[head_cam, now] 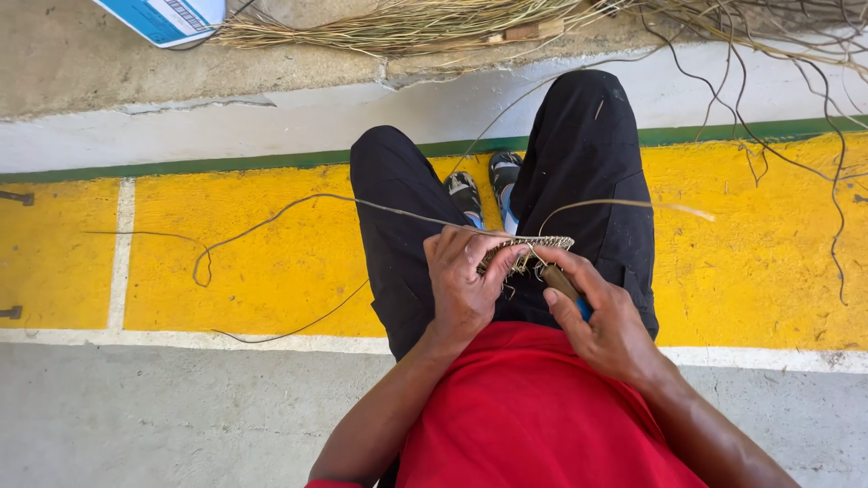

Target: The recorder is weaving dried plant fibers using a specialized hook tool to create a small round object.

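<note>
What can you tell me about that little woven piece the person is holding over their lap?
The woven piece is a small, flat, narrow strip of tan plant fibre, tightly plaited, lying roughly level above the black trousers. The left hand grips its near end from the side, and the right hand, which also holds a brown-handled tool, meets it from below. Loose strands hang from its underside, and one long thin fibre arcs away from it to the right. Its far end is free.
</note>
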